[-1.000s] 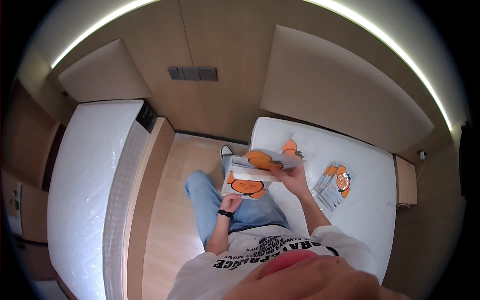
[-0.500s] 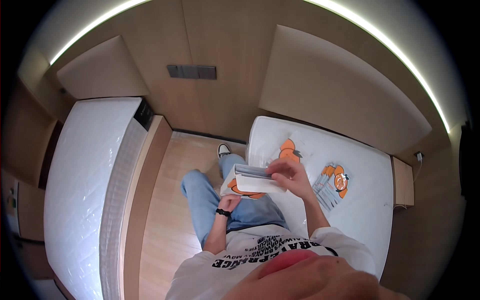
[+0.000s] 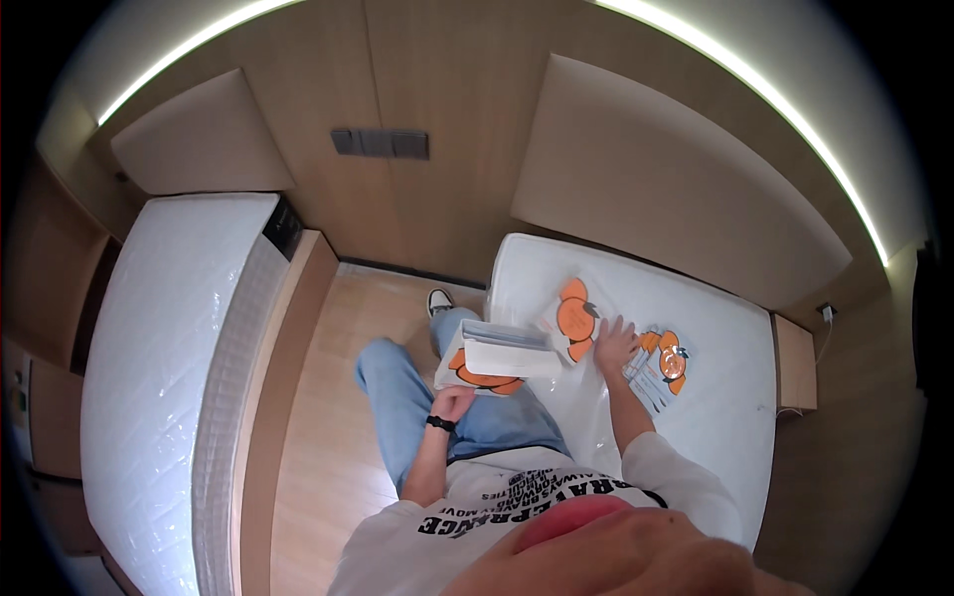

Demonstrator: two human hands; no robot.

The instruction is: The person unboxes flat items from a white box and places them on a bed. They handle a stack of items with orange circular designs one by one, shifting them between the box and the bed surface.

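Note:
My left hand [image 3: 454,403] is closed on the lower near edge of a white carton [image 3: 512,360] with an orange cartoon print. The carton is tilted above my lap with its top open, and thin grey-white flat packets [image 3: 497,335] show inside. Over the mattress, my right hand [image 3: 616,344] has its fingers stretched out and spread, with nothing seen in it. It is between a flat white piece with an orange print [image 3: 576,316] and several overlapping clear flat packets [image 3: 652,383] printed in orange; whether it touches either is hard to tell.
The plastic-covered mattress [image 3: 730,427] lies on my right, below a padded headboard [image 3: 676,184]. Another wrapped mattress [image 3: 164,368] on a wooden base [image 3: 283,397] stands to the left. Wooden floor [image 3: 328,397] runs between them. A bedside cabinet [image 3: 795,363] is at the far right.
My right hand has left the carton's open top and moved right over the mattress, its fingers now spread. My left hand still holds the carton in nearly the same place.

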